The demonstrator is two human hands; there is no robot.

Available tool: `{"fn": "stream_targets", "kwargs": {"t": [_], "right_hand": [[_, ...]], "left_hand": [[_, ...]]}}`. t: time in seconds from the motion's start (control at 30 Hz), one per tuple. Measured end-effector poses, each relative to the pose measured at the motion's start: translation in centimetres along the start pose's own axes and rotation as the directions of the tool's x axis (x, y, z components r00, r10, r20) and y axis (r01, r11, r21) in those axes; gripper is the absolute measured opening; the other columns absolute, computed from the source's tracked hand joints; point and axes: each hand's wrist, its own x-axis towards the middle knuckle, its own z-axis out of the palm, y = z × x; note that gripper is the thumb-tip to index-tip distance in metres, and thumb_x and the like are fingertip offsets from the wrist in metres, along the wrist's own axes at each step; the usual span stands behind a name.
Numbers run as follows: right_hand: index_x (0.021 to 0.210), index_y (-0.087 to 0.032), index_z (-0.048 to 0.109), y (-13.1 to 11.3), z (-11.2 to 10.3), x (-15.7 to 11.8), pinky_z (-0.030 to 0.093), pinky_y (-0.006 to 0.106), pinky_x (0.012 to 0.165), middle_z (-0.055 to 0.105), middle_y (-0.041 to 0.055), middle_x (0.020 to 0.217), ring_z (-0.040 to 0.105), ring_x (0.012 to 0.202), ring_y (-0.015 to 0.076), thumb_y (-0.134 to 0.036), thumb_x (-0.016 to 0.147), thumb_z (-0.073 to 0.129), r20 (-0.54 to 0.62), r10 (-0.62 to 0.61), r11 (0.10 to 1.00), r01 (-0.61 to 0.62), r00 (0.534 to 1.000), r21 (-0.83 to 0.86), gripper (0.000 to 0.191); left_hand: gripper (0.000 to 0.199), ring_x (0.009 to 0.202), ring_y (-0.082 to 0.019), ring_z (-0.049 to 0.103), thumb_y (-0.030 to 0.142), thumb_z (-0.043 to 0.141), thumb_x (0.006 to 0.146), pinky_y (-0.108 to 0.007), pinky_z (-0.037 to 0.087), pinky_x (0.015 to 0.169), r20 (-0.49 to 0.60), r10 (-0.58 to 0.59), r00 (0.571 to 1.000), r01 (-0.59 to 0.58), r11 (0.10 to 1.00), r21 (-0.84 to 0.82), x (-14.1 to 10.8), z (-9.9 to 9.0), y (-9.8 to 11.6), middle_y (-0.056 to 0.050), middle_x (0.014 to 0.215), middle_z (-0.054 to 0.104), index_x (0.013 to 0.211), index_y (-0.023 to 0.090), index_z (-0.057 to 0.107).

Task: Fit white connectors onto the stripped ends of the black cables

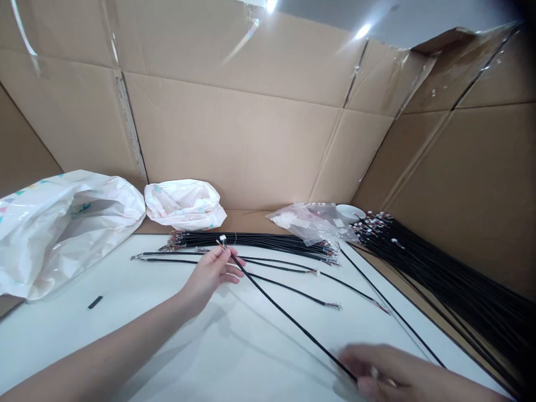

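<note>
A long black cable (pixel 307 335) runs diagonally between my two hands. My left hand (pixel 209 279) pinches it close to its upper end, where a small white connector (pixel 223 239) and short coloured wires stick out. Lower right, my right hand (pixel 385 365) is closed around the cable's other part and blurred by motion. Something small and pale shows between its fingers, too blurred to name. Behind my left hand, several loose cables with bare wire ends lie on the white tabletop (pixel 180 363). Beyond them lies a bundle of black cables (pixel 259 241).
A large pile of black cables (pixel 444 273) lies along the right side. White plastic bags (pixel 184 204) stand at the back left. A clear bag of white parts (pixel 305 220) and a white bowl (pixel 350 211) sit at the back. Cardboard walls (pixel 234 139) enclose the table.
</note>
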Motion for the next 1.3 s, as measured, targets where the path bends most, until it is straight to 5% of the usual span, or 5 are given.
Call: {"fn": "stream_targets", "kwargs": {"t": [0.1, 0.27, 0.43, 0.67, 1.3], "right_hand": [[0.11, -0.021, 0.055, -3.3, -0.7, 2.9, 0.036, 0.034, 0.092, 0.053, 0.0089, 0.112, 0.049, 0.104, 0.0209, -0.038, 0.084, 0.046, -0.387, -0.256, 0.957, 0.176, 0.886, -0.231, 0.033], [0.096, -0.02, 0.056, -9.2, 1.1, 11.1, 0.044, 0.025, 0.068, 0.057, 0.0052, 0.099, 0.055, 0.082, 0.0141, -0.032, 0.086, 0.043, -0.477, -0.402, 0.904, 0.423, 0.782, -0.07, 0.021], [0.078, -0.015, 0.05, -9.1, 4.1, 16.3, 0.039, 0.023, 0.05, 0.051, -0.0014, 0.056, 0.051, 0.048, 0.0102, -0.038, 0.084, 0.046, -0.361, -0.357, 0.751, 0.495, 0.862, 0.438, 0.025], [0.071, -0.015, 0.042, -7.9, 5.1, 17.0, 0.035, 0.022, 0.045, 0.047, -0.0033, 0.048, 0.049, 0.043, 0.0107, -0.046, 0.079, 0.052, -0.267, -0.386, 0.468, 0.437, 0.883, 0.768, 0.033], [0.076, -0.016, 0.041, -7.6, 5.1, 16.8, 0.036, 0.02, 0.047, 0.055, -0.0013, 0.065, 0.047, 0.047, 0.0065, -0.043, 0.08, 0.048, -0.266, -0.306, 0.527, 0.395, 0.914, 0.752, 0.029]], "left_hand": [[0.028, 0.069, -0.014, 0.06, 0.041, 0.05, 0.082, -0.022, 0.047, 0.057, 0.116, -0.036, 0.993, 0.024, 0.995, 0.1, -0.8, 1.2, -2.1, -0.005, 0.081, 0.06, 0.086, 0.013, 0.054], [0.036, 0.056, -0.012, 0.055, 0.046, 0.05, 0.08, -0.023, 0.043, 0.053, 0.216, -0.036, 0.976, -0.015, 0.973, 0.232, -1.3, 1.5, -3.9, -0.004, 0.065, 0.06, 0.084, 0.011, 0.057], [0.042, 0.053, -0.01, 0.05, 0.05, 0.047, 0.08, -0.023, 0.041, 0.054, 0.229, -0.033, 0.973, -0.036, 0.956, 0.292, -0.5, 0.6, -4.5, -0.005, 0.06, 0.059, 0.068, 0.011, 0.055], [0.042, 0.052, -0.01, 0.048, 0.051, 0.049, 0.078, -0.023, 0.039, 0.055, 0.165, -0.125, 0.978, 0.065, 0.942, 0.328, -0.1, 0.9, -4.8, -0.002, 0.056, 0.055, 0.065, 0.011, 0.055], [0.032, 0.041, -0.005, 0.035, 0.044, 0.049, 0.082, -0.017, 0.027, 0.041, -0.067, 0.056, 0.996, -0.028, 0.929, 0.37, 0.3, -0.3, -3.9, 0.006, 0.055, 0.041, 0.1, 0.018, 0.052]]}}
